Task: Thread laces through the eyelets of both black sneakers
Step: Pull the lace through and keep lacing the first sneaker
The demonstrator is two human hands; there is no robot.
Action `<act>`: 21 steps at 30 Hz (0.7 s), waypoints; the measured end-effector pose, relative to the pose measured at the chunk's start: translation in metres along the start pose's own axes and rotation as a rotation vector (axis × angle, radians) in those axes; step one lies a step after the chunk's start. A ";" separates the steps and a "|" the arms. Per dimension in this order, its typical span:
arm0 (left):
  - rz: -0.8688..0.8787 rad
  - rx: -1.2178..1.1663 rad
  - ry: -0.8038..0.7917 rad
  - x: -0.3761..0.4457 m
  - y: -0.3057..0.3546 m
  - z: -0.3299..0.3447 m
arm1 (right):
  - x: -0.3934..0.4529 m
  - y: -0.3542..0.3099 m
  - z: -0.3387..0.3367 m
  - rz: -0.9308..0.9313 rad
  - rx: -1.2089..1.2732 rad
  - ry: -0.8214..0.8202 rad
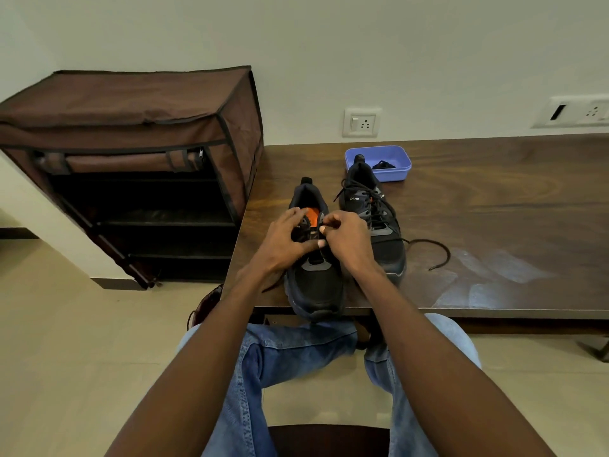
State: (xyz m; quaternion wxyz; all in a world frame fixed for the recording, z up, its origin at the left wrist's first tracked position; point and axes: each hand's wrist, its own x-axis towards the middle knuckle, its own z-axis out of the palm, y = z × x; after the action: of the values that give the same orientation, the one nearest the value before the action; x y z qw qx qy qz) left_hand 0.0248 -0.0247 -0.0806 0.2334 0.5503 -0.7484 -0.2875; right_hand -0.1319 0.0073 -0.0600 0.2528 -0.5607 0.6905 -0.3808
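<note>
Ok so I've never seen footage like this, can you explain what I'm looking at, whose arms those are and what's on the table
There is one picture, from a camera worn on a person's head, looking down, so the arms are the wearer's own. They sit at a dark wooden table. Two black sneakers stand there. The left hand and right hand work at the eyelets of the nearer sneaker, apparently pinching its lace, though it is hard to see. The other sneaker looks laced, one loose end trailing. Behind it sits a blue tub; left of the table stands a brown fabric rack.
</note>
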 end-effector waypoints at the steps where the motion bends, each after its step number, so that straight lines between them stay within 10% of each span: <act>1: 0.015 0.042 -0.041 0.002 0.002 -0.005 | -0.001 -0.001 0.000 0.002 -0.002 0.001; 10: -0.052 -0.052 -0.126 0.010 0.009 -0.021 | -0.001 0.005 -0.017 0.038 -0.037 0.030; 18: -0.079 -0.085 -0.204 0.008 0.003 -0.028 | 0.011 0.032 -0.087 0.344 0.156 0.648; 21: -0.093 -0.113 -0.219 0.007 0.004 -0.029 | 0.009 0.032 -0.084 0.361 -0.110 0.638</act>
State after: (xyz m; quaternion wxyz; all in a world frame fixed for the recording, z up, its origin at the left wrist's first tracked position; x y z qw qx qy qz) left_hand 0.0401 -0.0353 -0.0566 0.1674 0.5358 -0.7255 -0.3981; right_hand -0.2178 0.0213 -0.0369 0.0576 -0.2956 0.8418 -0.4480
